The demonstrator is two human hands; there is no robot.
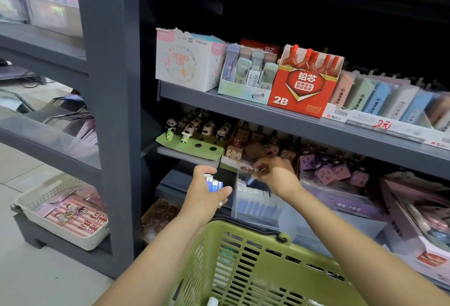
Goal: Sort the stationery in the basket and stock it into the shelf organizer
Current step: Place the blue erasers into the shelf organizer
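A green plastic basket fills the bottom of the view, with a few items dimly visible through its slats. My left hand grips a small stack of blue-and-white erasers just left of a clear shelf organizer. That organizer holds a row of blue-and-white erasers standing on edge. My right hand hovers over the organizer's back end and pinches one blue eraser at its top.
The grey shelf above carries a red 2B lead box, pastel lead cases and eraser packs. Panda pens, brown and purple novelty items sit behind the organizer. A white basket of notebooks lies low at the left.
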